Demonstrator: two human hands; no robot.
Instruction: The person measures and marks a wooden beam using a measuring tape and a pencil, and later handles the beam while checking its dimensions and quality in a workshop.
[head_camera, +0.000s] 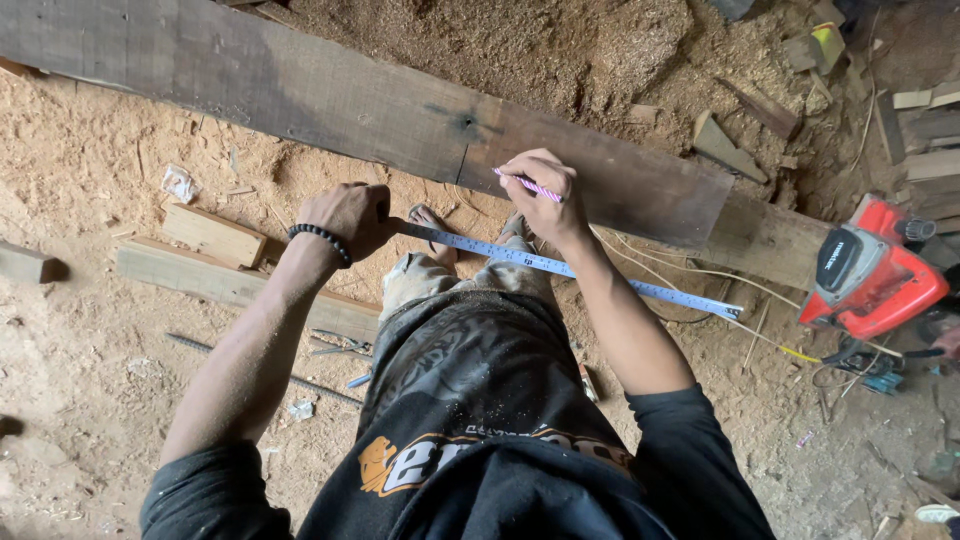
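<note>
Gripping the tape measure (560, 268) at its near end, your left hand (345, 218) sits clenched at frame centre-left, tape running toward lower right. Your right hand (545, 195) pinches a pink pencil (528, 186) against the dark plank (330, 95) crossing the upper frame.

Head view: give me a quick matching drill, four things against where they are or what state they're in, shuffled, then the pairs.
Things
1. pencil
2. tape measure
3. power tool
4. bead bracelet

Places or states
A. red and black, lying on the sawdust at right
B. around the left wrist
C. pink, pinched in the right hand over the dark plank
D. stretched out along the plank's near edge, one end under the left hand

Pairs: 1-C, 2-D, 3-A, 4-B
</note>
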